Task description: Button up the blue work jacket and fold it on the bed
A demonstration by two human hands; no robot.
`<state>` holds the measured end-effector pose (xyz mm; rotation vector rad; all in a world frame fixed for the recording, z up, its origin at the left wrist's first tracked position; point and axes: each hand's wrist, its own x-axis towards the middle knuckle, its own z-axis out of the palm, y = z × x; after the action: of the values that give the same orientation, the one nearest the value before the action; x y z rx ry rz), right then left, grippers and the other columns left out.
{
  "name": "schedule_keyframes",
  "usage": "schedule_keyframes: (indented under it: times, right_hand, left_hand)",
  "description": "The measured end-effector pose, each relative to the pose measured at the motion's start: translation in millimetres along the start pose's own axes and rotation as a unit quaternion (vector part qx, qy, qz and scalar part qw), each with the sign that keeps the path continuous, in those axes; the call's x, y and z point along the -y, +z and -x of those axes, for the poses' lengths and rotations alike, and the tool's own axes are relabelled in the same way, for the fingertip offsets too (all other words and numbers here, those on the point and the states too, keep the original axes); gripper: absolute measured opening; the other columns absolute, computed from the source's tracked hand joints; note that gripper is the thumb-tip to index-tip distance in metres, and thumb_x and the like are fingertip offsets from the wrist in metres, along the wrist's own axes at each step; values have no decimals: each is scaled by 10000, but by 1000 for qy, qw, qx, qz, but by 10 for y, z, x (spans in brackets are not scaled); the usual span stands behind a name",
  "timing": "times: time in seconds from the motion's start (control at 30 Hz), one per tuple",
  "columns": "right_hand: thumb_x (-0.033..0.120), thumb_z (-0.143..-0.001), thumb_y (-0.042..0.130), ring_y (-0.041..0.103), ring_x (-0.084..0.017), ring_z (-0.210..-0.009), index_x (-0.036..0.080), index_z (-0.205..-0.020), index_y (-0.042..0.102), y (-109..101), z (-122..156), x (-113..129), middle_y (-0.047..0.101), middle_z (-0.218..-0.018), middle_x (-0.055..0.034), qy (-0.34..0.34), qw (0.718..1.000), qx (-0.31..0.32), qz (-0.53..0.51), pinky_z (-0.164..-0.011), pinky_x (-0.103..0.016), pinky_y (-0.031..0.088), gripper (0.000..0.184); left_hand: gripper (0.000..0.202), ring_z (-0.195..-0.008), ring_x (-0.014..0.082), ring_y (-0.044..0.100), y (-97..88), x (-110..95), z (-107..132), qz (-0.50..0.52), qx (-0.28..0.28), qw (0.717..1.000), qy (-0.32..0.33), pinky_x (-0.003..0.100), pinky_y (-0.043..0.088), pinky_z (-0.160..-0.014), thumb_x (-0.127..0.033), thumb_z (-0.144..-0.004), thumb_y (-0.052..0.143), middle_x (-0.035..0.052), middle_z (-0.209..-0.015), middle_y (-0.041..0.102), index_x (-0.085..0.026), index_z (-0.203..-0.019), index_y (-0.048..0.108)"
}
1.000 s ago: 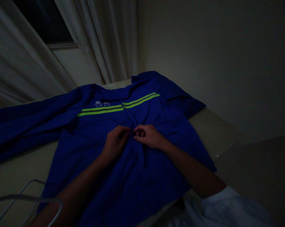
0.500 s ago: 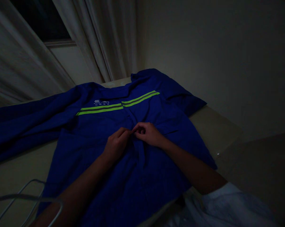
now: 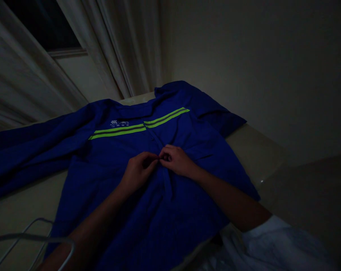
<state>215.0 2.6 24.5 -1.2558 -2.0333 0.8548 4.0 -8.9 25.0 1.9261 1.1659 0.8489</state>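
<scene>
A blue work jacket (image 3: pixel 102 195) lies spread front side up, with a yellow-green reflective stripe (image 3: pixel 119 131) across the chest and a white printed logo above it. At the middle of its front, my left hand (image 3: pixel 138 169) pinches the fabric edge between thumb and fingers. Fingertip to fingertip with it, my right hand (image 3: pixel 176 160) also pinches the front placket. A small dark button (image 3: pixel 152 139) shows on the front just above my hands. Whatever lies between the fingertips is hidden.
The jacket rests on a pale table (image 3: pixel 260 150) against a wall (image 3: pixel 243 75). Light curtains (image 3: pixel 125 45) hang behind, beside a dark window. At the lower left are thin white wire loops (image 3: pixel 31 237), close to my left forearm. The room is dim.
My left thumb and fingers have shifted, opening a gap behind the pinch. Both hands stay at the jacket's front, and the view has moved slightly.
</scene>
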Motion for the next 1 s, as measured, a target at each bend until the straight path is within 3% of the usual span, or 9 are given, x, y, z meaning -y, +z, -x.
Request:
schedule_keyframes:
  times: [0.2,0.43,0.57,0.8,1.0]
  right_hand:
    - [97,-845,737,607,-132,-789,175,-898,731,-28,14,26,626,-849,11,-8,999,29,41,-714,-240,413,94]
    - [95,-841,751,587,-125,-768,181,-921,746,-44,-8,22,612,-834,17,-8,997,51,51,-692,-233,384,117]
    - [97,-852,751,586,-130,-794,177,-941,735,-63,-6,34,606,-859,12,-12,996,66,59,-693,-234,372,121]
    - [95,-838,751,584,-131,-775,175,-928,743,-61,-17,34,618,-850,7,-19,996,60,60,-698,-242,380,121]
    - [98,-834,794,572,-112,-716,175,-912,778,-71,-45,24,639,-792,20,14,998,50,29,-687,-241,383,111]
  left_hand:
    - [101,-916,267,646,51,16,14,-207,-23,977,47,419,503,-830,-285,-921,694,56,-937,706,-241,-966,773]
    - [143,-796,207,633,-31,85,-74,-106,47,992,-48,337,437,-718,-360,-873,746,22,-834,701,-230,-912,792]
    - [212,-731,183,615,-86,95,-98,-77,89,991,-63,325,410,-696,-426,-882,718,7,-794,720,-240,-913,815]
    - [216,-697,185,594,-77,68,-104,-78,81,990,-85,317,383,-667,-398,-843,706,2,-727,696,-216,-908,803]
    - [222,-684,184,587,-69,87,-122,-71,89,988,-102,308,362,-645,-413,-828,715,-6,-714,680,-226,-912,799]
